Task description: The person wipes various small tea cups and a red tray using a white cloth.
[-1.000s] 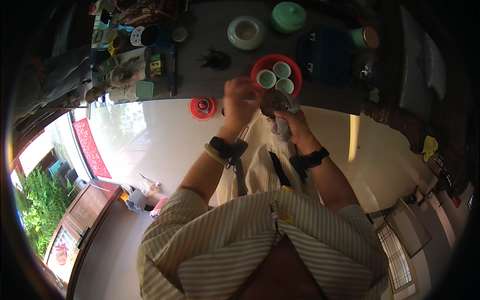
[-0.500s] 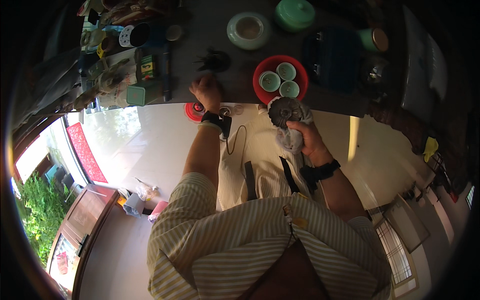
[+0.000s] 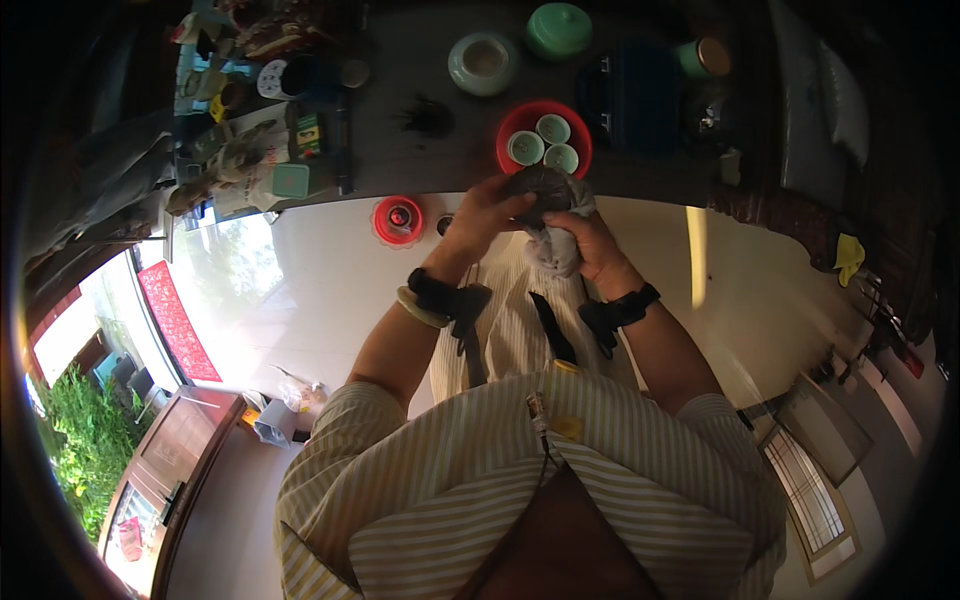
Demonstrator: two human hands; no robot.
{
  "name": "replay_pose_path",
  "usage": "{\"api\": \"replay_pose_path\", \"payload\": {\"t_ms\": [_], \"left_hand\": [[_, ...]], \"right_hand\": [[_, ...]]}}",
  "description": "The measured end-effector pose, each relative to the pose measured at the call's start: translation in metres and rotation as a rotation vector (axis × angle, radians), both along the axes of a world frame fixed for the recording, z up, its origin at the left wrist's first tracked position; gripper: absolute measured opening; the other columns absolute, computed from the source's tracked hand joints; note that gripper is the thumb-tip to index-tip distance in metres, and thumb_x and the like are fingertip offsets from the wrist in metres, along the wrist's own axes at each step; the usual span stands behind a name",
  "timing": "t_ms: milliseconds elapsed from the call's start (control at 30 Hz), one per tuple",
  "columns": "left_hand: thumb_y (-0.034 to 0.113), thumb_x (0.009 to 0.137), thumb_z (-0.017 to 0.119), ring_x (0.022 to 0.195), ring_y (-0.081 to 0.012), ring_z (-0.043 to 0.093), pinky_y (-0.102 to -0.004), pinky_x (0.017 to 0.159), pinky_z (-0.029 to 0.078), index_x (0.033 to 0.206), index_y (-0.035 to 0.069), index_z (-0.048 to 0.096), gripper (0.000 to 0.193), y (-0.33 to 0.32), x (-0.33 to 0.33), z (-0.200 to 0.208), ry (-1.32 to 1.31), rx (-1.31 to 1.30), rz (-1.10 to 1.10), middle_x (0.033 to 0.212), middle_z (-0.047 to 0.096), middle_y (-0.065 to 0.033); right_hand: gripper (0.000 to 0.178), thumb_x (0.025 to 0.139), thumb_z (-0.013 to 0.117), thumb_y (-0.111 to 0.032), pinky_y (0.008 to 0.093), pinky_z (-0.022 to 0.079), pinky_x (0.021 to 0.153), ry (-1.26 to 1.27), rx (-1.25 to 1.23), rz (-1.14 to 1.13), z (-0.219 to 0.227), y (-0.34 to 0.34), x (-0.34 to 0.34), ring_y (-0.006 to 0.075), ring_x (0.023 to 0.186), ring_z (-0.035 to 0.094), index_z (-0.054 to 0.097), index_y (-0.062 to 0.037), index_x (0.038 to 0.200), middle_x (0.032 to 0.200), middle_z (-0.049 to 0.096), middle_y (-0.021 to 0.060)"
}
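Just off the table's front edge, both my hands are at a dark grey round piece (image 3: 541, 184); its exact kind cannot be made out. It looked ridged like a flower half a second ago. My right hand (image 3: 597, 245) is closed on it from the right, together with a crumpled pale cloth (image 3: 553, 253) that wraps behind and hangs below. From the left, my left hand (image 3: 480, 222) has its fingers closed on the piece's near side. Right beyond them on the table is a red bowl (image 3: 584, 125) with several pale green cups (image 3: 526, 148) inside.
A dark spiky object (image 3: 426, 117) lies on the dark table (image 3: 395, 165). Farther back stand a pale round jar (image 3: 483, 64), a green lidded pot (image 3: 558, 32) and a dark blue case (image 3: 640, 95). Clutter and a green box (image 3: 291, 181) fill the left. A red round object (image 3: 398, 222) is below the edge.
My left hand has left the table beside the dark spiky object and come right, onto the dark round piece. My right hand has brought the piece and cloth slightly left.
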State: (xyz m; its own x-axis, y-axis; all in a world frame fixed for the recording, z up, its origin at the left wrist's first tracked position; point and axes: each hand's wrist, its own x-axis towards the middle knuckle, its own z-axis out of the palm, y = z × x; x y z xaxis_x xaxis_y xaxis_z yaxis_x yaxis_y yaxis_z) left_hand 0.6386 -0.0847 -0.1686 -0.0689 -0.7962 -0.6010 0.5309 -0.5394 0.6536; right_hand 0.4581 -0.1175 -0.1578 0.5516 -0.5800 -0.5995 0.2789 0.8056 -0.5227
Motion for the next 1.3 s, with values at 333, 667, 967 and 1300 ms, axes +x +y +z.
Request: {"api": "replay_pose_path", "payload": {"t_ms": [333, 667, 967, 1300], "left_hand": [[0.002, 0.09, 0.054, 0.082, -0.0186, 0.065, -0.0332, 0.067, 0.06, 0.11, -0.007, 0.058, 0.023, 0.023, 0.025, 0.054, -0.328, -0.082, 0.072, 0.098, 0.066, -0.0122], [0.006, 0.087, 0.06, 0.075, -0.0112, 0.056, -0.0251, 0.07, 0.046, 0.099, -0.003, 0.06, 0.015, 0.04, 0.053, 0.108, -0.905, -0.538, 0.312, 0.081, 0.063, -0.0066], [0.007, 0.087, 0.059, 0.079, -0.0138, 0.061, -0.0276, 0.069, 0.048, 0.101, -0.003, 0.057, 0.017, 0.052, 0.045, 0.122, -0.93, -0.566, 0.333, 0.084, 0.065, -0.0125], [0.001, 0.089, 0.056, 0.081, -0.0094, 0.058, -0.0252, 0.07, 0.049, 0.107, -0.004, 0.057, 0.018, 0.057, 0.046, 0.139, -0.825, -0.641, 0.327, 0.091, 0.065, -0.006]], "right_hand": [[0.031, 0.077, 0.065, -0.004, 0.0339, 0.051, 0.076, 0.367, -0.275, -0.407, 0.054, 0.022, 0.009, 0.0224, 0.092, 0.061, 0.061, -0.0025, 0.108, 0.104, 0.061, 0.0095], [0.046, 0.064, 0.063, 0.004, 0.0386, 0.046, 0.085, 0.92, -1.311, 0.583, 0.118, 0.049, 0.043, 0.0333, 0.099, 0.054, 0.064, -0.0084, 0.109, 0.104, 0.053, 0.0132], [0.039, 0.073, 0.057, 0.001, 0.0389, 0.05, 0.076, 0.539, -1.485, 0.063, 0.159, 0.034, 0.062, 0.0328, 0.094, 0.06, 0.058, -0.0054, 0.112, 0.098, 0.058, 0.0131], [0.038, 0.073, 0.059, -0.001, 0.0348, 0.051, 0.077, 0.375, -0.875, 0.174, 0.163, 0.041, 0.072, 0.027, 0.093, 0.064, 0.058, -0.0003, 0.111, 0.103, 0.066, 0.0151]]}}
